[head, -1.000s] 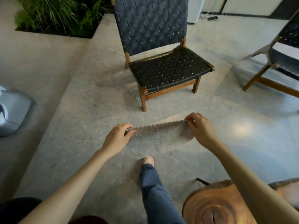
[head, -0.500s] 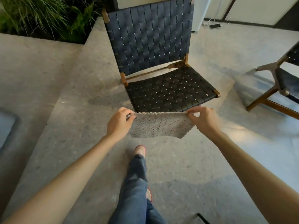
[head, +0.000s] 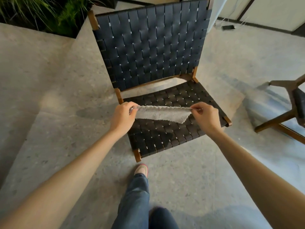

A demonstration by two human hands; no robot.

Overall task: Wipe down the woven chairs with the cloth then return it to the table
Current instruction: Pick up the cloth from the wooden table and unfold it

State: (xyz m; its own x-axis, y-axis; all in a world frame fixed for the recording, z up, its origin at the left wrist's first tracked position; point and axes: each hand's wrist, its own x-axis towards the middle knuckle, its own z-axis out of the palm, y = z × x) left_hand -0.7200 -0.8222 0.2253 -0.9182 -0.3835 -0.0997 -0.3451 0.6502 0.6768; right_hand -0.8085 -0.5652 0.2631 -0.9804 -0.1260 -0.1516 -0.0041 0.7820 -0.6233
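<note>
A low chair (head: 151, 52) with dark woven straps and a brown wooden frame stands right in front of me. I hold a grey knitted cloth (head: 161, 114) stretched out above its seat. My left hand (head: 123, 117) pinches the cloth's left corner and my right hand (head: 205, 117) pinches its right corner. The cloth hangs between them, its lower edge drooping toward the seat without clearly touching it. A second woven chair (head: 295, 103) shows partly at the right edge. The table is out of view.
A planter with green plants (head: 44, 12) fills the top left corner. A raised concrete ledge (head: 24, 63) runs along the left. A small dark device with cables (head: 228, 27) lies on the floor behind the chair. My leg and shoe (head: 141, 170) stand before the seat.
I have walked up to the chair, and the wooden table has dropped out of view. The cloth, still held by both hands, has moved from over the floor to over the seat.
</note>
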